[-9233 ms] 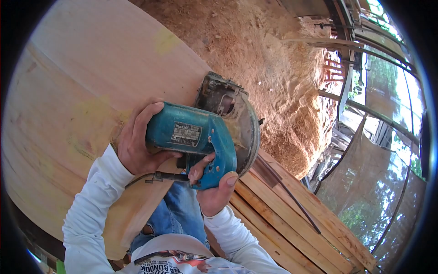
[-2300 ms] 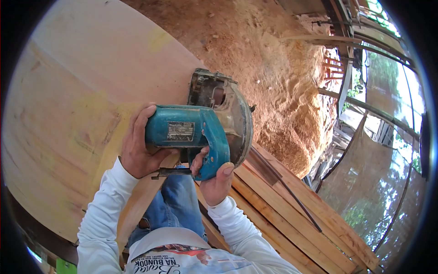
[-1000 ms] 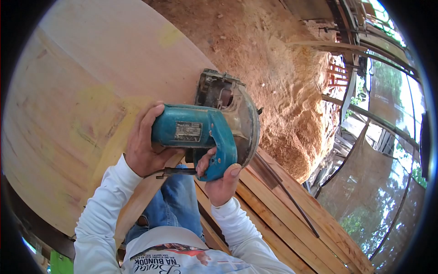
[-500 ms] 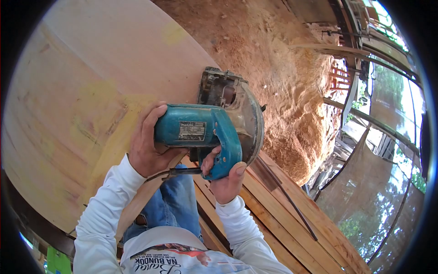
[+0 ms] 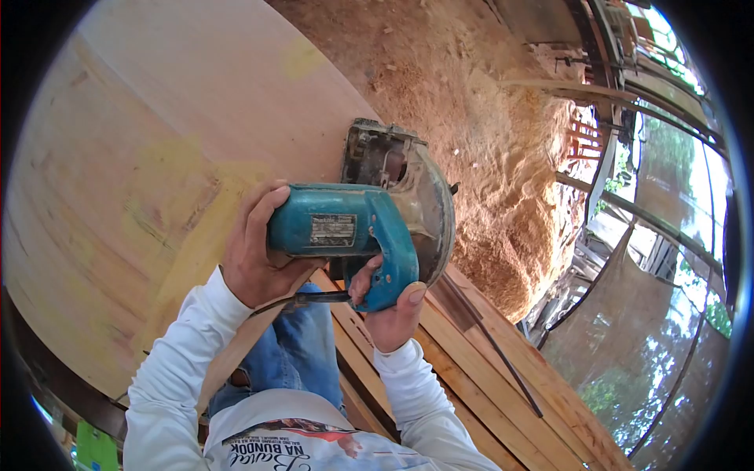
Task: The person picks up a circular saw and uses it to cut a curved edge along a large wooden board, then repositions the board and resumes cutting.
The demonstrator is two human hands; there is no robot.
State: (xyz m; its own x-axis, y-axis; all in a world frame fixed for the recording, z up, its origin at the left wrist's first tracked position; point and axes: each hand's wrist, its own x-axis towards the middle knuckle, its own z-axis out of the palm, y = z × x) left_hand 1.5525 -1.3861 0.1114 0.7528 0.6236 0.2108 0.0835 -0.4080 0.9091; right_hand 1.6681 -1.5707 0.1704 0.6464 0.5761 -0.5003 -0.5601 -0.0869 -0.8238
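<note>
A teal circular saw (image 5: 322,220) with a dusty metal blade guard rests at the right edge of a large, pale wooden panel (image 5: 157,157). My left hand (image 5: 255,251) wraps round the left end of its motor housing. Closed round the rear handle is my right hand (image 5: 389,310), its thumb on the outside and fingers showing through the handle opening. A black cord runs from the handle past my left wrist. The blade is hidden by the guard.
Long wooden planks (image 5: 471,345) lie at the lower right, with a thin dark rod (image 5: 503,357) across them. Sawdust (image 5: 495,235) is heaped on the ground beyond. Poles and hanging netting (image 5: 620,314) stand at the right. My jeans-clad legs are below the panel.
The saw and both my hands have shifted very slightly downward in the view. My grip on the saw looks the same.
</note>
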